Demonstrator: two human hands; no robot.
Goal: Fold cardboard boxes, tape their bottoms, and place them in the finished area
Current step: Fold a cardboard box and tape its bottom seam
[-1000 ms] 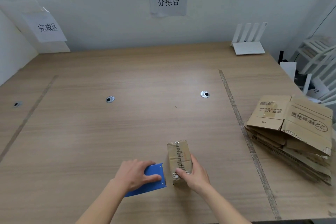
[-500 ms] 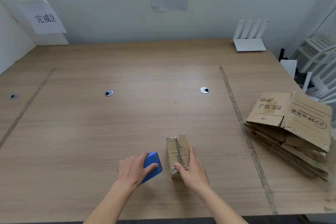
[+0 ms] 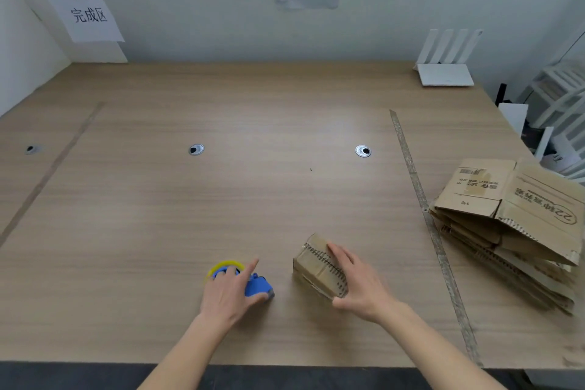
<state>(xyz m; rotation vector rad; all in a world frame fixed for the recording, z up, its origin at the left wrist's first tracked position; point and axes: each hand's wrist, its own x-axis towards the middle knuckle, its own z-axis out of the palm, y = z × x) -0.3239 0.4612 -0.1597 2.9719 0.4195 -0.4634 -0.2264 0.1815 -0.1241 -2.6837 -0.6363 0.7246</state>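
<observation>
Spanning the whole view, table (image 3: 253,199) with tape lines marking zones; flat cardboard stack (image 3: 512,231) right of the right-hand line, finished-area sign (image 3: 90,14) on the wall far left, well apart from the work spot. Small box (image 3: 318,266) sits near the front edge, centre-right, tilted, taped seam up. Right hand (image 3: 357,285) on it, fingers spread over the top and thumb at the near end, a loose hold, not a tight clamp. Left hand (image 3: 231,291) lies over the blue tape dispenser (image 3: 258,286), yellow roll at its far end, fingers part open; real grip or just resting, cannot tell. Step looks like taping done, dispenser being parked. Next move likely calls for carrying the box left to the finished zone.
</observation>
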